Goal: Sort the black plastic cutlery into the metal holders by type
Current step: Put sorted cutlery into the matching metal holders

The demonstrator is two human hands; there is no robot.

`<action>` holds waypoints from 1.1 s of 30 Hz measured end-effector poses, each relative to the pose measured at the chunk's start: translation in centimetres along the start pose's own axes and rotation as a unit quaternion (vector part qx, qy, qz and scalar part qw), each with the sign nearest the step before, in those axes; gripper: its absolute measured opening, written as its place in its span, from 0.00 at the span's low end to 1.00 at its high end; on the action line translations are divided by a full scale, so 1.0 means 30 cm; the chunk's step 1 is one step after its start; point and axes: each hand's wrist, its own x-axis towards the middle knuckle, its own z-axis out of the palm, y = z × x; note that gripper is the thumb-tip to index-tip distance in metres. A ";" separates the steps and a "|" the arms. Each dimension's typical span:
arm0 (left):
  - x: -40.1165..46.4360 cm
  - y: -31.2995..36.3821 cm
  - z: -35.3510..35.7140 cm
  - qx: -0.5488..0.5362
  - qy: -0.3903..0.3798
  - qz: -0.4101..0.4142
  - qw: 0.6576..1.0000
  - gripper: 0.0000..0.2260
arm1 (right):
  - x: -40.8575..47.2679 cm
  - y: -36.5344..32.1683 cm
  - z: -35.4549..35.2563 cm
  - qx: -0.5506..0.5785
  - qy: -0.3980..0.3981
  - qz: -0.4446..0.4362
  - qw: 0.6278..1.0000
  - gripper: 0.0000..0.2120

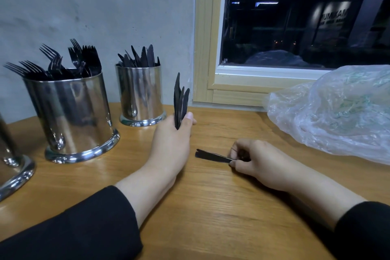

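Black plastic knives (180, 99) stand upright in a small bunch gripped by the left hand (174, 135), blades up, with the hand resting on the wooden table (211, 207) just right of the knife holder (140, 95). The right hand (253, 160) pinches the blade end of one or two more pieces (211, 156) that lie flat on the table, handles pointing left (the pinched ends are hidden, so their type is unclear).

The main risk is a mix-up: the fork holder (71, 112) sits nearer and to the left, so a piece put in by feel could land among the forks (63, 61). The fanned bunch could also catch on the knives (141, 57) already crowding the holder and spill over the rim. The flat pieces are thin and slick, so a pinch at one end may let them pivot or slip. A third holder (12, 167) at the left edge shows nothing of its contents, and a crumpled plastic bag (337, 112) lies far right.
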 end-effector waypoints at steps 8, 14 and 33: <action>0.012 0.021 -0.012 -0.017 0.066 0.041 0.997 0.14 | -0.006 -0.001 0.018 0.053 0.089 -0.026 0.994 0.04; -0.007 0.043 -0.013 0.065 0.029 0.131 0.989 0.16 | -0.006 -0.020 0.019 0.055 0.140 -0.026 0.988 0.05; 0.014 0.027 -0.011 0.278 -0.165 0.391 0.862 0.15 | -0.021 -0.124 -0.007 0.362 0.072 0.085 0.926 0.07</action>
